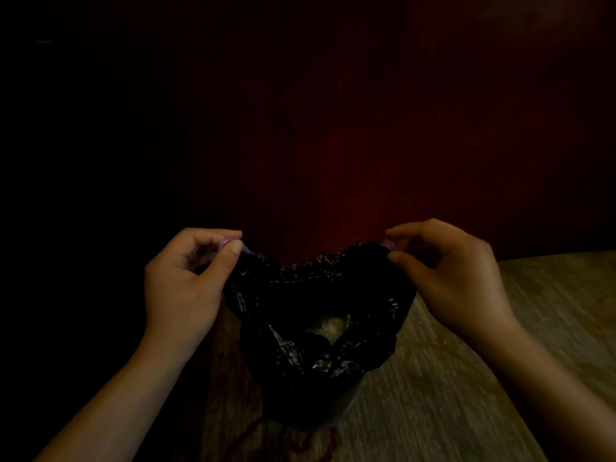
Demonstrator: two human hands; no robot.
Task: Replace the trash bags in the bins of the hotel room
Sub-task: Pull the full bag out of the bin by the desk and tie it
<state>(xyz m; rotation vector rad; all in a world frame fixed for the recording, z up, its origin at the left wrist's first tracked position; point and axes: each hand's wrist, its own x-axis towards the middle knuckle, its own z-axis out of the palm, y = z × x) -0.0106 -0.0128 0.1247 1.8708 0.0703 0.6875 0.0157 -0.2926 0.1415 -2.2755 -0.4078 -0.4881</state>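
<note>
Fingers [230, 256] of the left hand [183, 281] curled, thumb and forefinger pinching the left rim of the black trash bag [266, 328]. Right hand [450, 275] mirrors it: thumb and forefinger pinch the right rim, other fingers loosely bent. Between the two pinches the rim sags in a shallow curve and the bag mouth gapes towards the camera. Something pale [328, 325] lies inside, too dim to identify. Bag hangs low centre, its lower part draped over the bin [352, 398], of which only a greyish sliver of wall shows. Bin stands on a wood-grain floor [466, 361], close to a dark red wall [333, 145]. Left side of the view is black, nothing readable.
</note>
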